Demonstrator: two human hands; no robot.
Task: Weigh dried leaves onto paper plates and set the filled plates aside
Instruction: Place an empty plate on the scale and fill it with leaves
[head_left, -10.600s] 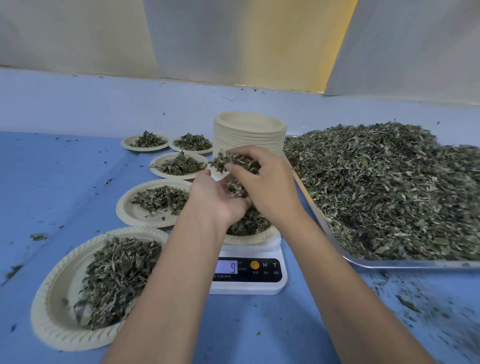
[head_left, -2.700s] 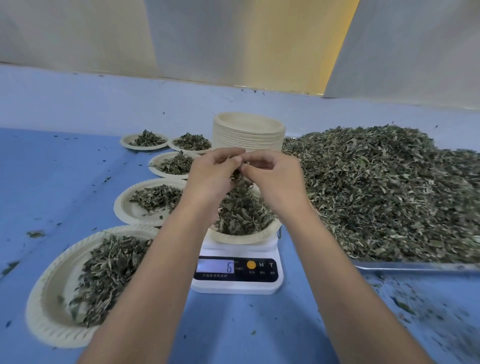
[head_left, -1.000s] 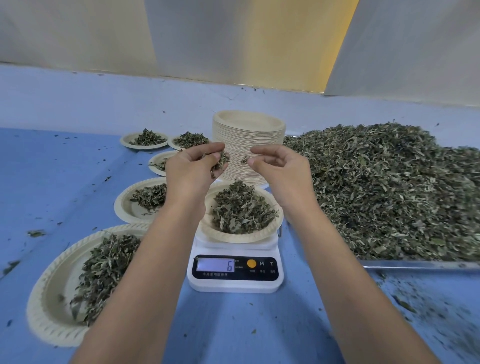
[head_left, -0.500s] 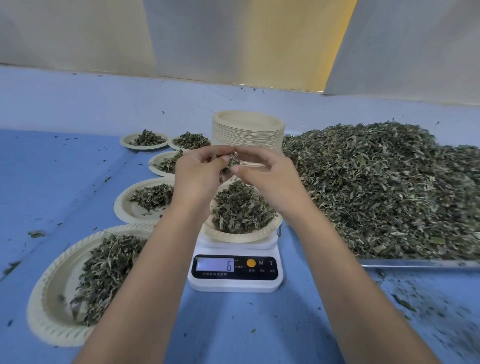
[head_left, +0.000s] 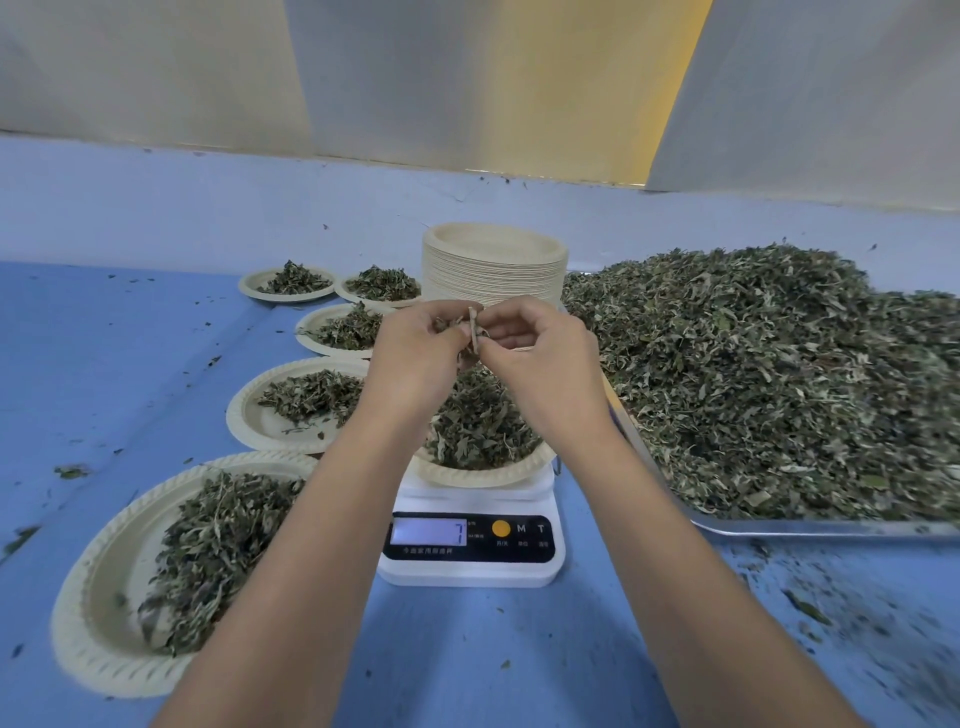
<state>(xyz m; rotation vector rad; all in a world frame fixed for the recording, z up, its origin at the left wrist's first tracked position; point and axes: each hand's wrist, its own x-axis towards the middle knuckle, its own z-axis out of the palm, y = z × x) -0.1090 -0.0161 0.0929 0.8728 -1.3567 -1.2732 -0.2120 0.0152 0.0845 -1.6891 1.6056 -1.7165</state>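
We record a white scale at the middle of the blue table; its display reads 7. On the scale's platform sits a paper plate carrying a mound of dried leaves.

Directly above that plate, both hands are raised and meet at the fingertips. The left hand has its fingers curled around a small clump of leaves. The right hand pinches the same clump between thumb and forefinger, at a pale strip that stands upright between the two hands.

Behind the scale stands a tall stack of empty plates, its lower part hidden by the hands. To the right of the scale lies a metal tray, its near edge just beside the scale, heaped with loose leaves.

To the left of the scale we count five filled plates set aside. The nearest plate is at the front-left and the second plate is beyond it. The third plate is farther back. The fourth plate and fifth plate lie side by side, left of the stack. Each bears a portion of leaves.

Leaf crumbs are scattered on the table in front of the tray, right of the scale.
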